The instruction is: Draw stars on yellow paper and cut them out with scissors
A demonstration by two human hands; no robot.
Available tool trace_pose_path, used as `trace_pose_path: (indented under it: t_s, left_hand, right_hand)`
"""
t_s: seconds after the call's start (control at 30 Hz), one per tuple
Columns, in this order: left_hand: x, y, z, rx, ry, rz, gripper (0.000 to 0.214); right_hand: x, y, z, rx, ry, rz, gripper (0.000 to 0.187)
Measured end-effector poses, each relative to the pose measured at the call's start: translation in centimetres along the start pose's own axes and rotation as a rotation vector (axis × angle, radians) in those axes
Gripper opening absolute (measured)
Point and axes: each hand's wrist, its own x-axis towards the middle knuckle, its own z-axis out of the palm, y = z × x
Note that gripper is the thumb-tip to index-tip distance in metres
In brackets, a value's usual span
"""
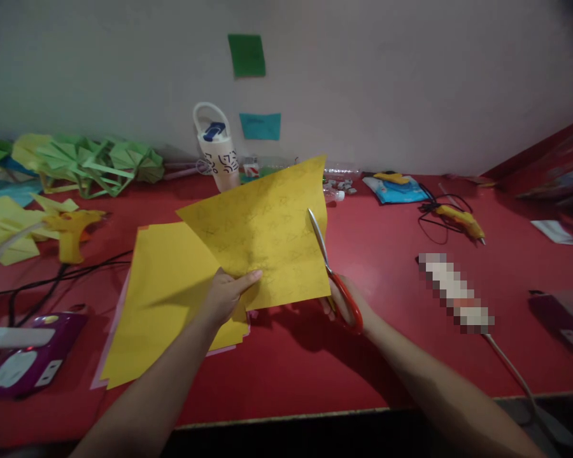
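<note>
My left hand (226,294) grips a sheet of yellow paper (267,232) by its lower left part, thumb on top. Small faint drawn shapes cover the sheet, which is raised and tilted above the table. With my right hand (339,305) I hold a pair of red-handled scissors (348,302) at the sheet's right edge. One blade lies over the paper's face, pointing up and away; the other is hidden behind it. Most of my right fingers are hidden by the handles and the sheet. A stack of yellow paper (162,299) lies under my left forearm, with pink sheets beneath.
On the red table (286,381) are a yellow glue gun (71,232) at left, another glue gun (458,219) at right, and a purple device (33,356). A white tumbler (222,162), plastic bottles and folded green paper (100,162) stand along the wall. A pixelated object (453,292) with a cable lies right.
</note>
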Motion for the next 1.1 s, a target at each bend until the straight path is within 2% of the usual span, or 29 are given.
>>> trace_pose_path:
  t_s: [0.1,0.3,0.53,0.73,0.9,1.1]
  left_hand:
    - [-0.3,0.3,0.4,-0.041,-0.025,-0.071,0.031]
    - [-0.4,0.2,0.8,-0.118,-0.047,-0.053,0.026]
    - [-0.6,0.6,1.0,-0.051,0.008,-0.1,0.026]
    - [0.0,0.1,0.4,-0.01,0.033,-0.101,0.025]
    - [-0.1,0.2,0.3,0.014,0.036,-0.163,0.028]
    - [0.0,0.0,0.3,-0.007,0.042,-0.161,0.025]
  right_hand:
    - [-0.2,-0.4,0.0,0.03,0.018,-0.002,0.046]
    - [-0.3,0.2,0.2,0.075,0.05,0.008,0.05]
    - [-0.6,0.1,0.2,0.071,0.032,-0.072,0.054]
    - [-0.5,-0.2,0.1,0.089,0.016,-0.08,0.05]
    - [-0.4,-0.4,-0.1,0.048,0.01,-0.094,0.048]
    - [-0.5,-0.5,-0.1,0.044,0.022,-0.104,0.054]
